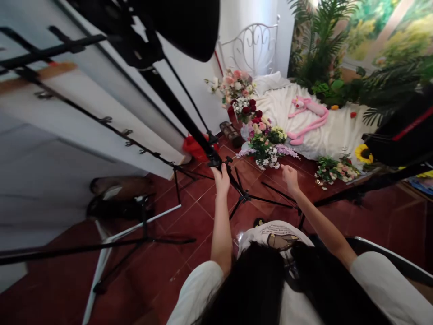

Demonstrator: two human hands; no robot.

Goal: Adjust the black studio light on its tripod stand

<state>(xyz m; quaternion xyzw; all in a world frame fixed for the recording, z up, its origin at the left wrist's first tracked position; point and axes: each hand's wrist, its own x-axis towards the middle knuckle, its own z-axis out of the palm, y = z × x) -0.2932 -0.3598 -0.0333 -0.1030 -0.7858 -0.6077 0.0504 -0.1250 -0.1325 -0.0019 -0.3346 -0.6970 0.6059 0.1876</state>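
1. Fingers, left hand (221,179): thumb and fingertips parted at the light stand's pole, touching it; firmness of grip cannot be told. Right hand (290,177): fingers curled nearly into a fist; any hold cannot be seen.
2. Floor (196,216): glossy dark-red square tiles, beneath both sets of fingers.
3. Bed (338,131): rumpled cream cloth, beyond the right fingers.
4. Light stand (182,116): slim black pole, slanting up leftward from the left fingers; rounded black hood above.
5. Headboard (252,47): pale scrolled metalwork, far beyond the fingers.
6. Flowers (262,135): ruffled pink, deep-red and white blooms, just past the right fingers.
7. Shirt (287,228): white, nearer the wearer than the fingers; printed figure, lettering too small to read.
8. Plush toy (316,107): pink, long-limbed, beyond the right fingers.
9. Sunflower (363,153): yellow petals, dark centre, right of the right fingers.
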